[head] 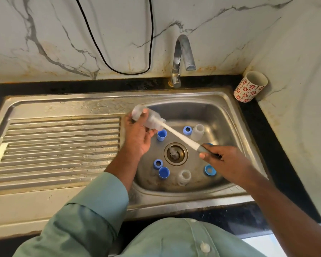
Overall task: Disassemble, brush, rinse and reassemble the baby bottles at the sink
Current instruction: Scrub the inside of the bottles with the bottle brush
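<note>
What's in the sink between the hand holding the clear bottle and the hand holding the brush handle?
In the head view, the white brush shaft spans from left hand to right hand. Beneath it sit a blue cap, a blue ring and the steel drain.

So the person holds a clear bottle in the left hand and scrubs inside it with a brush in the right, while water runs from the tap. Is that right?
Not quite: the head view shows no water coming from the tap. The rest stands: the left hand holds the clear bottle, and the right hand works the brush inside it.
</note>
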`<state>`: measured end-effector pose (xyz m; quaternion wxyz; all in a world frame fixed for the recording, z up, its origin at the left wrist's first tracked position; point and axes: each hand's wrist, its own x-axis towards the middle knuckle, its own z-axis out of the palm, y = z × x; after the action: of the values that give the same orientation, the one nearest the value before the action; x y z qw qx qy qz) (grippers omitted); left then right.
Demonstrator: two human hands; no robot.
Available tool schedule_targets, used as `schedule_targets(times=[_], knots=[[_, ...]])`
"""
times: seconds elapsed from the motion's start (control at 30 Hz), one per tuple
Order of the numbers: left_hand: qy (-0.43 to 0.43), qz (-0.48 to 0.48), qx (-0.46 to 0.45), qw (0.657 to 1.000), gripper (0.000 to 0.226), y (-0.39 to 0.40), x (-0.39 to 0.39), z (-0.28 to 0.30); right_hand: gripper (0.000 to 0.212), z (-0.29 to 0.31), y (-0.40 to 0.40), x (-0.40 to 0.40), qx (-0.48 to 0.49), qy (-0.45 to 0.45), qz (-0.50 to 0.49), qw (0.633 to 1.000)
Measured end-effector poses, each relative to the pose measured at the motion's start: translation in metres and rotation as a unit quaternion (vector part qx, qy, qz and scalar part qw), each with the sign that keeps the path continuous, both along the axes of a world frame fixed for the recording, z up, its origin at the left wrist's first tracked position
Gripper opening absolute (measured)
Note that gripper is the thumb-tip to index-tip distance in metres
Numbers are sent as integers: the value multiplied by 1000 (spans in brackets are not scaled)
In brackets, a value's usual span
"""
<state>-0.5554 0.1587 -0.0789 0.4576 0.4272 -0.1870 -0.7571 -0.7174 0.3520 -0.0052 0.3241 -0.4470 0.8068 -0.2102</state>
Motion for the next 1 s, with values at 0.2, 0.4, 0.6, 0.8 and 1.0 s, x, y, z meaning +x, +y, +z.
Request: schedule_targets(times=[0.2,0.4,0.6,0.8,1.0], knots=[[37,-36,5,999,61,-8,6,7,17,6,2,-4,-27,-125,-21,992],[53,-58,14,997,47,-12,7,15,11,13,4,-16,3,-174,-3,985],[46,-69,9,997,29,-6,1,18,13,10,-1,-9,-8,-108,-20,994],[55,-64,-11,996,27,-2,0,20,22,14,5,-3,14,9,-20,1000],[117,-9,3,993,49,-5,-8,27,19,19,1,31,-35,-10,-34,999]])
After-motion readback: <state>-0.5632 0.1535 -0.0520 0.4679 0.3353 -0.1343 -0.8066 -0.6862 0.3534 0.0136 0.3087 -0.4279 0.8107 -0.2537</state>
